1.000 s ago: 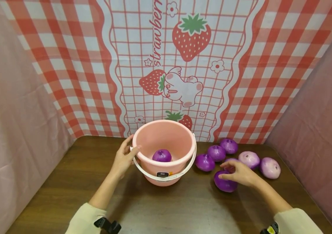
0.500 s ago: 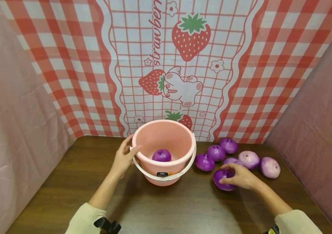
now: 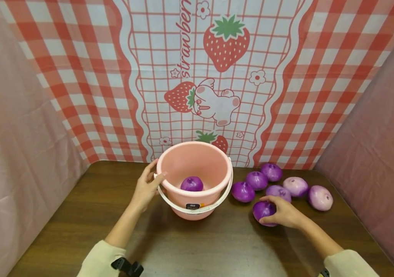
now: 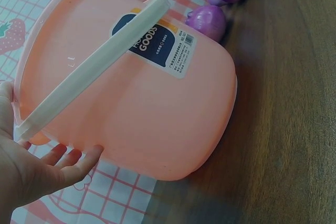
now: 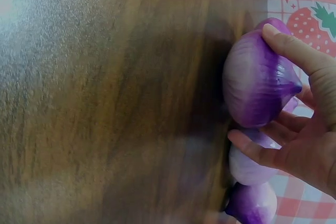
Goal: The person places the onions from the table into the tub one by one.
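Observation:
A pink bucket with a white handle stands upright on the table, one purple onion at its bottom. My left hand holds the bucket's left rim, thumb over the edge and fingers along the outer wall. To the right of the bucket, my right hand grips another purple onion, thumb on its near side and fingers round the far side. In the right wrist view this onion shows its pointed tip toward the palm.
Several more onions lie right of the bucket, among them a dark purple onion nearest it and a pale onion farthest right. The brown wooden table ends at a checked strawberry cloth. Pink cloth hangs at both sides.
My right hand has closed round the front onion and shifted slightly, uncovering the paler onion behind it. The left hand and bucket stay in place.

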A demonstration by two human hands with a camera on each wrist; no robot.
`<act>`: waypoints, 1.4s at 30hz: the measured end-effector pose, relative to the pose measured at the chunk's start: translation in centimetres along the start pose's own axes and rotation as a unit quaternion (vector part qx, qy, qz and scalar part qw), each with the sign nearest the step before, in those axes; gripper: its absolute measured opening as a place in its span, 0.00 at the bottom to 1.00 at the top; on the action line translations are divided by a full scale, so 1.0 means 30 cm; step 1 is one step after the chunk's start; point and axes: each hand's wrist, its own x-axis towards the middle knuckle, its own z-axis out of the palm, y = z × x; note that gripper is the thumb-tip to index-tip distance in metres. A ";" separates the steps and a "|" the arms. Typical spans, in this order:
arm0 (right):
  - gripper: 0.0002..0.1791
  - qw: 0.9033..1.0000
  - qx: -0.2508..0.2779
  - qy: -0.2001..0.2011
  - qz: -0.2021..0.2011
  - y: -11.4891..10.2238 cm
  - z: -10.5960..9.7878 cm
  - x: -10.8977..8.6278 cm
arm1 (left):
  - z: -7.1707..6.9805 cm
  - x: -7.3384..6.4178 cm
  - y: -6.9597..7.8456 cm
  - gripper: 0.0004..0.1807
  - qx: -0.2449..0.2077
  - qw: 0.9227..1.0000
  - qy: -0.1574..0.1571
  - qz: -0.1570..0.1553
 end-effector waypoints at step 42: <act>0.38 0.998 0.028 0.038 0.039 -0.033 -0.068 0.026 | -0.005 -0.001 -0.007 0.32 -0.002 1.000 0.000 0.004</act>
